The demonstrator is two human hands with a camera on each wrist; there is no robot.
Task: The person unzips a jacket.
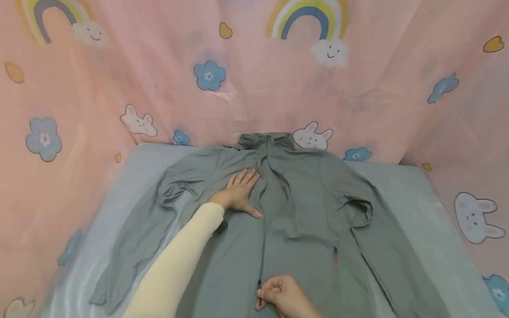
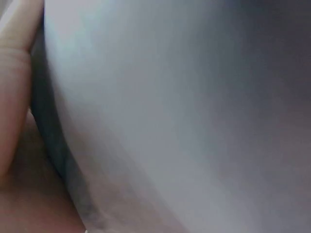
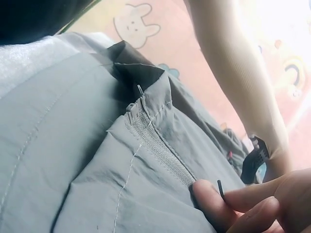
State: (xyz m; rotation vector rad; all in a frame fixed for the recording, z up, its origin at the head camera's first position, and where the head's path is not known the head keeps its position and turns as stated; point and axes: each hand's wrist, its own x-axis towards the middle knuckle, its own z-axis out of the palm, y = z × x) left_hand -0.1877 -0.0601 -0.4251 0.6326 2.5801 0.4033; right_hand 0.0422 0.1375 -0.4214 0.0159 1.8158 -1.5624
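A grey zip-up jacket (image 1: 296,218) lies front up, its sleeves spread to both sides and its collar at the far end. My left hand (image 1: 239,194) presses flat on the chest beside the front zip, fingers spread. Lower down, my right hand (image 1: 286,298) pinches the dark zipper pull (image 1: 259,286) between thumb and finger. The right wrist view shows the pull's thin black end (image 3: 220,188) sticking out of the pinch, with zipper tape (image 3: 163,153) running to the hem. Only blurred grey cloth and part of a finger appear in the left wrist view.
Under the jacket is a pale bluish-grey covered surface (image 1: 411,194). Pink curtains (image 1: 248,102) printed with rainbows, rabbits and flowers hang behind and at both sides. A side pocket carries a small red zipper tab (image 1: 335,255).
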